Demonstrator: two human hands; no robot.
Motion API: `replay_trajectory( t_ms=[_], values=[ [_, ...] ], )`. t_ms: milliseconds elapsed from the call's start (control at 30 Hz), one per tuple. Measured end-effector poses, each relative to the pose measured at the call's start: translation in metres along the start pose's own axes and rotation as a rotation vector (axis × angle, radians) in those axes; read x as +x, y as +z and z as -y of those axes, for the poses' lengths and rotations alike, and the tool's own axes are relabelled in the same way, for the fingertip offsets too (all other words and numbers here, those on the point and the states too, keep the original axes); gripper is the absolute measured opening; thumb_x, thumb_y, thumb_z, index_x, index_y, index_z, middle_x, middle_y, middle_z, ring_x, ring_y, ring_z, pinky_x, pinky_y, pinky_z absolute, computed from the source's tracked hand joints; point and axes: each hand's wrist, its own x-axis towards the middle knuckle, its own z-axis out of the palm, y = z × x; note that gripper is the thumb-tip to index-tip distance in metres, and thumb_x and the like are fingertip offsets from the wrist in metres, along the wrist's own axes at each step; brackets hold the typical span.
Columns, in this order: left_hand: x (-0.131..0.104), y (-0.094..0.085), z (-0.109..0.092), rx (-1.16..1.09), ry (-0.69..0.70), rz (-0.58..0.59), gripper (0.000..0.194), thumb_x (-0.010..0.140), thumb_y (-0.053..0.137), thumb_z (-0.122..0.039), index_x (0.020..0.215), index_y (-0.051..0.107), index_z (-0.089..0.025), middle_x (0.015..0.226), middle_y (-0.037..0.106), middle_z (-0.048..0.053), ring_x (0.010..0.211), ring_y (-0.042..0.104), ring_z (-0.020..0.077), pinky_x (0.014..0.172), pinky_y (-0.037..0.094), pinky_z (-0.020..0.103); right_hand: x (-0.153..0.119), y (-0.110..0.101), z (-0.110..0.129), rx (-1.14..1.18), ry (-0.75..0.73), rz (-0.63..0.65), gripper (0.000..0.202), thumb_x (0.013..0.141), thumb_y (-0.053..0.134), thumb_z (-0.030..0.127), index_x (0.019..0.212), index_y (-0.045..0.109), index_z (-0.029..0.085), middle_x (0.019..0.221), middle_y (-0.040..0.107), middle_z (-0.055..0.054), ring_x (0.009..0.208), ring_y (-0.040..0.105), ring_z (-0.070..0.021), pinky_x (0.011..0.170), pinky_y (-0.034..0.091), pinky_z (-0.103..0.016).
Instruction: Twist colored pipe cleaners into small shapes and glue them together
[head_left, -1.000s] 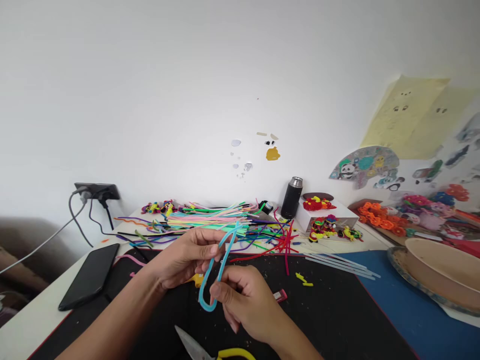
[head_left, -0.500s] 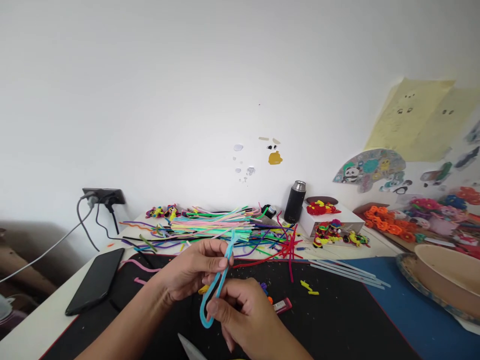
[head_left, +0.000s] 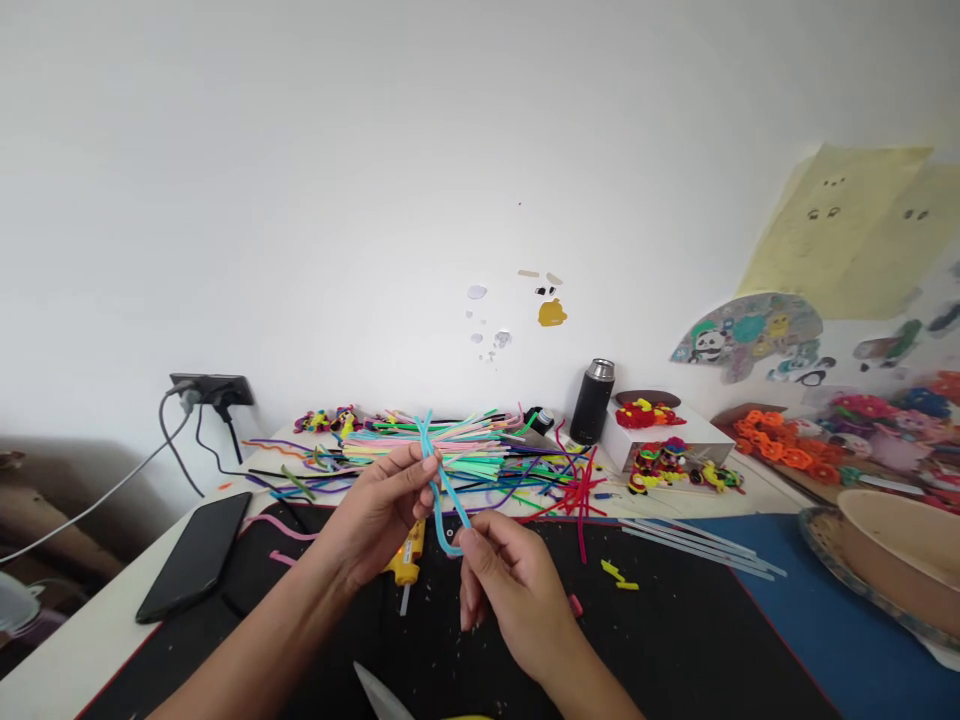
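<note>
A light blue pipe cleaner (head_left: 453, 495), bent into a long narrow loop, is held up between both hands. My left hand (head_left: 394, 490) pinches it where its two strands cross, and the free ends stick up above the fingers. My right hand (head_left: 502, 575) grips the rounded bottom of the loop between thumb and forefinger. Below and behind the left hand lies a yellow glue gun (head_left: 407, 565) with a pale stick at its end, partly hidden by that hand. Scissors (head_left: 379, 692) lie on the black mat (head_left: 315, 650), their blades showing at the bottom edge.
Many coloured pipe cleaners (head_left: 480, 465) are heaped at the back. A black flask (head_left: 592, 405) stands by a white box (head_left: 667, 440). Clear sticks (head_left: 705, 548) and yellow scraps (head_left: 619, 576) lie to the right, with a beige bowl (head_left: 900, 540) beyond. A phone (head_left: 195, 555) rests at left.
Both hands have risen with the blue pipe cleaner, the right hand most. The loop's bottom has swung up and right, its top ends now cross, and the glue gun has come into view.
</note>
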Motion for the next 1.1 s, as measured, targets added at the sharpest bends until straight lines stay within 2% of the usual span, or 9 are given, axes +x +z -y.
replay_trajectory(
  t_ms=[200, 300, 467, 667, 800, 900, 1100],
  values=[
    [0.005, -0.005, 0.004, 0.01, 0.002, 0.007, 0.038, 0.055, 0.1, -0.024, 0.072, 0.069, -0.009, 0.062, 0.06, -0.003, 0.049, 0.054, 0.0043, 0.045, 0.043, 0.013, 0.005, -0.009, -0.004, -0.071, -0.018, -0.093, 0.048, 0.098, 0.054, 0.063, 0.083, 0.059, 0.018, 0.045, 0.044, 0.009, 0.037, 0.049, -0.0099, 0.043, 0.035, -0.02],
    [0.009, -0.011, 0.007, 0.038, 0.018, 0.036, 0.035, 0.061, 0.097, -0.026, 0.072, 0.068, -0.01, 0.061, 0.059, -0.002, 0.05, 0.054, 0.005, 0.045, 0.042, 0.014, 0.007, -0.015, -0.005, -0.172, -0.023, -0.057, 0.045, 0.1, 0.053, 0.06, 0.083, 0.059, 0.019, 0.046, 0.047, 0.008, 0.038, 0.049, -0.0099, 0.045, 0.036, -0.021],
    [0.015, -0.018, 0.01, 0.1, 0.044, 0.065, 0.032, 0.069, 0.093, -0.028, 0.071, 0.066, -0.012, 0.059, 0.058, -0.002, 0.052, 0.057, 0.0068, 0.048, 0.045, 0.015, 0.01, -0.022, -0.004, -0.432, -0.05, -0.099, 0.037, 0.104, 0.048, 0.049, 0.085, 0.062, 0.02, 0.048, 0.052, 0.006, 0.043, 0.052, -0.0123, 0.055, 0.042, -0.024],
    [0.019, -0.021, 0.015, 0.132, 0.092, 0.008, 0.034, 0.062, 0.097, -0.028, 0.072, 0.068, -0.012, 0.061, 0.062, -0.001, 0.052, 0.059, 0.0083, 0.05, 0.049, 0.015, 0.01, -0.022, -0.005, -0.851, -0.178, -0.115, 0.033, 0.105, 0.046, 0.038, 0.086, 0.066, 0.021, 0.066, 0.063, 0.001, 0.061, 0.057, -0.0151, 0.061, 0.036, -0.025],
    [0.021, -0.023, 0.019, 0.183, 0.142, -0.013, 0.032, 0.065, 0.095, -0.029, 0.072, 0.068, -0.012, 0.062, 0.065, 0.001, 0.055, 0.062, 0.0099, 0.054, 0.052, 0.016, 0.011, -0.024, -0.007, -0.895, -0.187, -0.161, 0.035, 0.107, 0.043, 0.044, 0.106, 0.068, 0.02, 0.073, 0.066, 0.0, 0.064, 0.059, -0.0148, 0.062, 0.036, -0.024],
    [0.021, -0.022, 0.023, 0.186, 0.134, -0.035, 0.032, 0.066, 0.094, -0.029, 0.071, 0.067, -0.013, 0.063, 0.066, 0.002, 0.056, 0.063, 0.0106, 0.055, 0.054, 0.016, 0.011, -0.026, -0.008, -0.945, -0.196, -0.174, 0.039, 0.105, 0.049, 0.051, 0.121, 0.066, 0.02, 0.079, 0.069, -0.001, 0.067, 0.062, -0.0156, 0.064, 0.037, -0.024],
    [0.02, -0.014, 0.031, 0.124, 0.039, -0.064, 0.029, 0.067, 0.092, -0.019, 0.067, 0.065, -0.013, 0.061, 0.064, 0.001, 0.054, 0.063, 0.0096, 0.054, 0.055, 0.015, 0.012, -0.028, -0.008, -1.15, -0.164, -0.163, 0.039, 0.106, 0.048, 0.051, 0.124, 0.067, 0.021, 0.092, 0.078, -0.007, 0.08, 0.071, -0.0222, 0.069, 0.039, -0.028]
  ],
)
